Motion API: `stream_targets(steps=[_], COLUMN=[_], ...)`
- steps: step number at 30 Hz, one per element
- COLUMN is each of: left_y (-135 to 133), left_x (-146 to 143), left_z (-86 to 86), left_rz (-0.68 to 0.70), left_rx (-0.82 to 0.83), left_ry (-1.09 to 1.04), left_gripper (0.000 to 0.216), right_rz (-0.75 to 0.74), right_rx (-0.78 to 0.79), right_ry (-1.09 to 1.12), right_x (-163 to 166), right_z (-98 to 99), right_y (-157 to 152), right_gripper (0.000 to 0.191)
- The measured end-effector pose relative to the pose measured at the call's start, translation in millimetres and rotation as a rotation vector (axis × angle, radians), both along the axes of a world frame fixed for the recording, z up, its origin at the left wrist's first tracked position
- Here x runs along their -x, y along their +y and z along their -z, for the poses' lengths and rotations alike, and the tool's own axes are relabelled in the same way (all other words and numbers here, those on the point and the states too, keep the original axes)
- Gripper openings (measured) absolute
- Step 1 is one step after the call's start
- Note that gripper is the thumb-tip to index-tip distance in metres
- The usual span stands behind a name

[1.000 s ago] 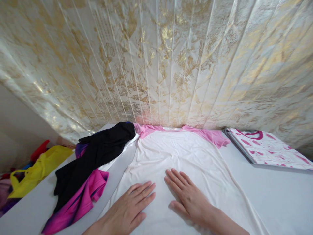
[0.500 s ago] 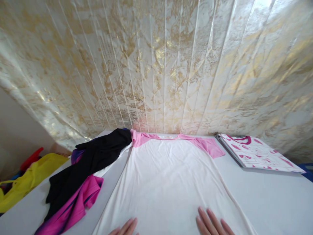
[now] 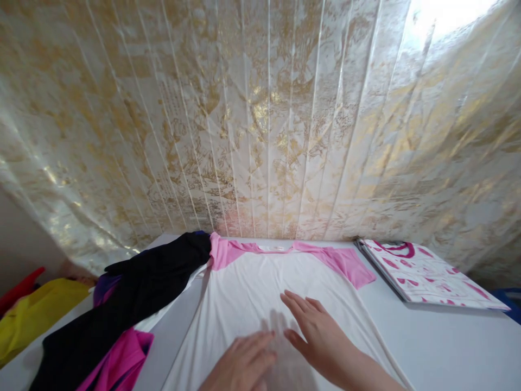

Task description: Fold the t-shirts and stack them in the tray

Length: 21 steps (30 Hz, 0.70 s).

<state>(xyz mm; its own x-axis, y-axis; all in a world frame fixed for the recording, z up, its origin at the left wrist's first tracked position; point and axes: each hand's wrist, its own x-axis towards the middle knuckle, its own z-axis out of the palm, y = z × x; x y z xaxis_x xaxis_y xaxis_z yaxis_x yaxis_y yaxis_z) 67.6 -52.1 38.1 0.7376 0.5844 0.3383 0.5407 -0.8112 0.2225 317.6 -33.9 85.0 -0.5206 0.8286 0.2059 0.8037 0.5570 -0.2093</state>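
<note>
In the head view, the shirt lies spread on the table, pink sleeves and neckline at the far edge; the left hand, slightly blurred, and the right hand are over its middle, near each other, fingers extended and gripping nothing; black cloth lies beside the left sleeve; a folded stack sits to the right.

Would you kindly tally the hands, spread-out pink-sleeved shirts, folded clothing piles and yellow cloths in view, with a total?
Hands: 2, the left hand and the right hand
Pink-sleeved shirt: 1
Folded clothing pile: 1
Yellow cloth: 1
Total: 5
</note>
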Motion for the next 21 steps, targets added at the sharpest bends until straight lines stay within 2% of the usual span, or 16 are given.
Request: stream_targets(steps=[2,4,7,9,12,15,21], left_y=[61,124,206,245,283,307,335], left_x=[-10,-8,7,19,31,36,34], left_z=[-22.7,-38.2,-43.1,-38.8,-31.5,-28.3,-28.9], left_rz=[-0.292,-0.472,-0.622,-0.684,-0.724,-0.71,-0.615], left_rx=[0.259,0.294,0.374,0.436,0.525,0.598,0.698], left_ry=[-0.16,-0.225,-0.247,-0.231,-0.17,-0.085,0.045], left_gripper=[0.044,0.042,0.029,0.03,0.03,0.03,0.029], right_rz=[0.066,0.179,0.314,0.379,0.484,0.56,0.54], right_rx=[0.1,0.129,0.11,0.091,0.077,0.099,0.186], right_ry=[0.049,0.128,0.182,0.187,0.171,0.136,0.055], right_x=[30,41,20,-8,-48,-75,-88], right_z=[-13.4,-11.2,2.8,8.7,10.3,13.8,31.3], right_y=[40,77,132,166,210,244,276], right_gripper=[0.05,0.046,0.043,0.045,0.043,0.037,0.02])
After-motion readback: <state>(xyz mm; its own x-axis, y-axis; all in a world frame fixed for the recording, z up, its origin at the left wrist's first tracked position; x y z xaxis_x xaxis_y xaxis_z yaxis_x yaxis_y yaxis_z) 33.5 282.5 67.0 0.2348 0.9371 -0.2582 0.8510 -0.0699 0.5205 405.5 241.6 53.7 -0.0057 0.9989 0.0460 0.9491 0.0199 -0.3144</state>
